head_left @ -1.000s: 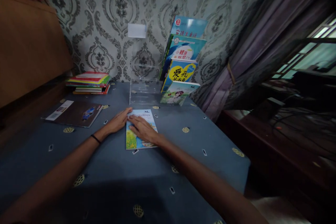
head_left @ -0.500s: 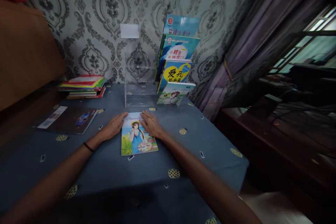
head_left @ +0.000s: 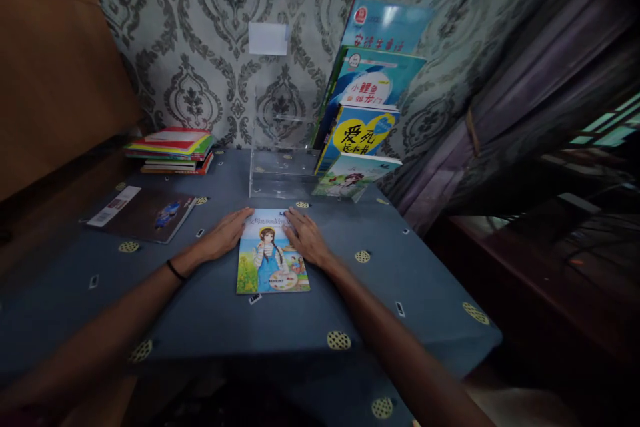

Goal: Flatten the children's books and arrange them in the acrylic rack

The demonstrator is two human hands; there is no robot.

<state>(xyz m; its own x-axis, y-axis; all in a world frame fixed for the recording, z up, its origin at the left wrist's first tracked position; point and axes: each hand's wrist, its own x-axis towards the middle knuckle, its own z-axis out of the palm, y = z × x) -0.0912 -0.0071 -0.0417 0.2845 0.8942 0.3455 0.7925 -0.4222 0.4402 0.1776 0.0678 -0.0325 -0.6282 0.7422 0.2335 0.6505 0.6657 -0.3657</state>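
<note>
A paperback book point(head_left: 270, 263) with a girl in a yellow hat and blue dress on its cover lies flat on the blue patterned cloth in front of me. At its upper left edge rests my left hand point(head_left: 230, 233), fingers stretched forward and a dark band on the wrist. My right hand point(head_left: 306, 237) lies along the upper right edge, fingers extended, partly over the cover. Just beyond stands a clear acrylic book rack point(head_left: 280, 183). Several books lean in steps on its right side, the frontmost a green-and-white book point(head_left: 356, 177).
On the left lie a dark book point(head_left: 140, 213) and a stack of books point(head_left: 173, 152). A brown box-like panel point(head_left: 55, 67) rises at far left. A white card point(head_left: 269, 39) tops the rack. Purple curtains point(head_left: 445, 167) hang at right, past the table edge.
My view has shifted, so the table, books and rack sit further right in the picture. Slightly more of the cover's title shows beside my right hand. The book stays flat between my hands.
</note>
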